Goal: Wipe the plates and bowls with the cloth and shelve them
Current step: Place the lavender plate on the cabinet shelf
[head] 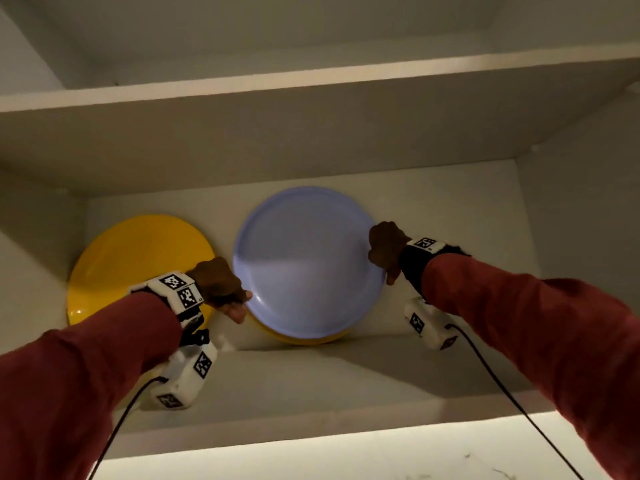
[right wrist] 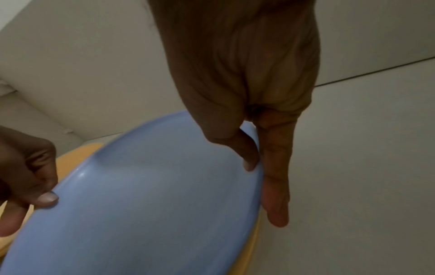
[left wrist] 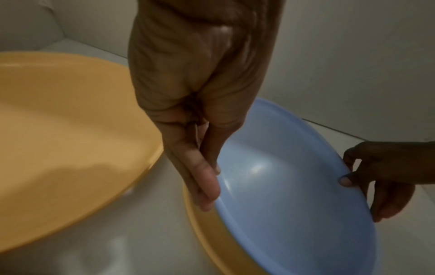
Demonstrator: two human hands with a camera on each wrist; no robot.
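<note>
A light blue plate point(head: 311, 265) point(left wrist: 294, 204) point(right wrist: 153, 204) lies on top of a yellow plate point(head: 301, 339) point(left wrist: 207, 232) on the lower shelf point(head: 311, 375) of a white cabinet. My left hand point(head: 244, 306) point(left wrist: 209, 189) pinches the blue plate's left rim, thumb on top and fingers underneath. My right hand point(head: 382, 258) point(right wrist: 261, 182) pinches the right rim, thumb on the rim and a finger stretched along the outside edge. A second yellow plate point(head: 138, 258) point(left wrist: 58, 130) lies to the left, close beside the stack. No cloth or bowl is in view.
An upper shelf board point(head: 311, 74) hangs over the plates. The cabinet's side walls point(head: 571, 202) close in left and right, and the back wall sits just behind the plates. Bare shelf surface runs from the stack to the lit front edge point(head: 346, 434). Wrist-camera cables trail from both arms.
</note>
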